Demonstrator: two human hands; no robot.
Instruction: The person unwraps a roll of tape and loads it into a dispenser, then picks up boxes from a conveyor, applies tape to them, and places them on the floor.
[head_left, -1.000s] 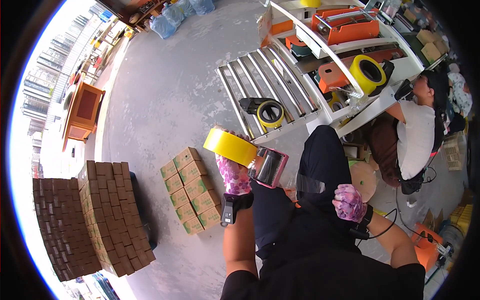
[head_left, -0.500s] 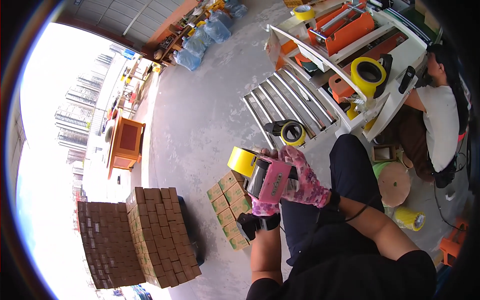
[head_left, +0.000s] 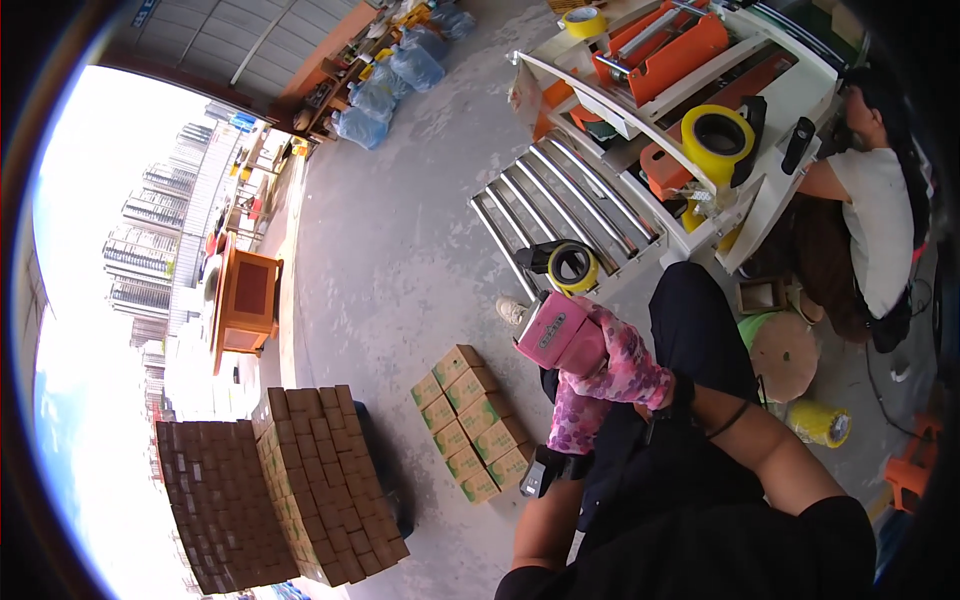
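Observation:
A pink hand-held tape dispenser (head_left: pixel 553 332) is held up in front of my knees, its broad flat side facing up. My right hand (head_left: pixel 632 362), in a pink floral glove, is closed on it from the right. From below, my left hand (head_left: pixel 578 412), gloved alike, comes up against the dispenser. Its fingers are mostly hidden behind the dispenser and the right hand. No tape roll shows on the dispenser from this side. Just beyond it, a black tape dispenser with a yellow roll (head_left: pixel 573 268) rests at the end of a roller conveyor (head_left: pixel 565 205).
A white and orange machine (head_left: pixel 690 120) carries a large yellow tape roll (head_left: pixel 717 146). A person (head_left: pixel 870 220) crouches at its right. Small cartons (head_left: pixel 470 425) lie left of my hands, with tall carton stacks (head_left: pixel 320 480) farther left. Blue water jugs (head_left: pixel 415 68) stand at the back.
The pink dispenser has turned over in my hands, and its yellow tape roll has gone out of sight. My left hand has moved right, closer under the right hand. The whole view has shifted slightly.

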